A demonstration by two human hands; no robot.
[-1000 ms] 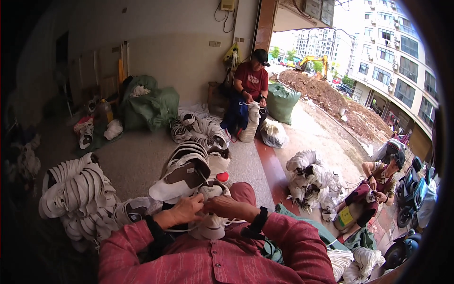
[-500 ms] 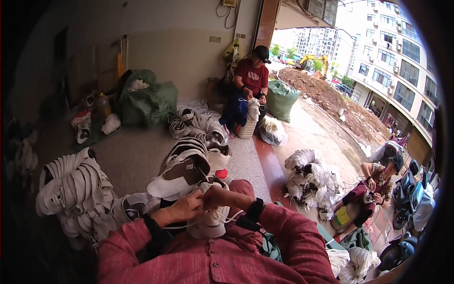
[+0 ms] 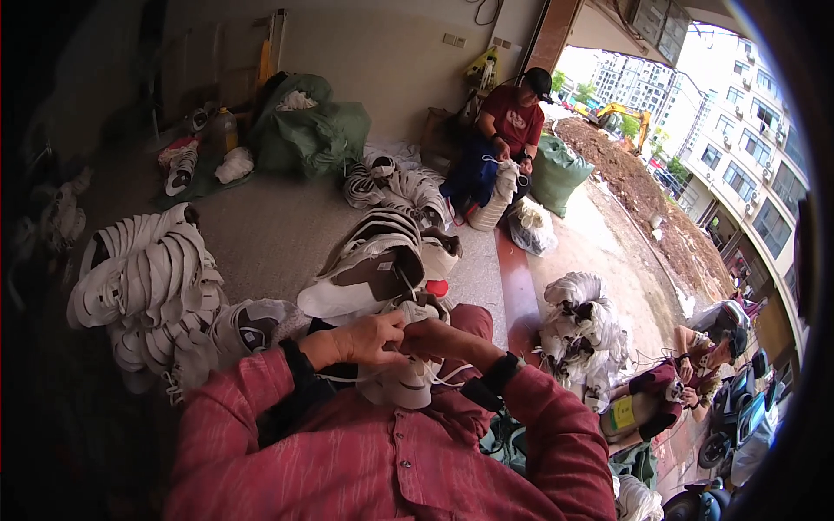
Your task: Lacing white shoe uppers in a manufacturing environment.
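A white shoe upper lies against my lap, its heel end towards me. My left hand is closed on its left side, fingers bent over the lacing area. Opposite it, my right hand grips the right side, knuckles up and nearly touching the left. A white shoelace trails out from both sides of the upper. My fingers hide the eyelets, so I cannot see whether they also pinch the lace. Just beyond my hands lies a nested stack of white uppers with brown linings.
More piled uppers stand at left, with another heap at right. Green sacks lean near the wall. One person in a red shirt handles uppers at the back; another person sits at right near parked scooters.
The whole view has shifted, so the surroundings appear farther right and higher. My hands stay together on the shoe upper, and the left hand's fingers reach farther over it.
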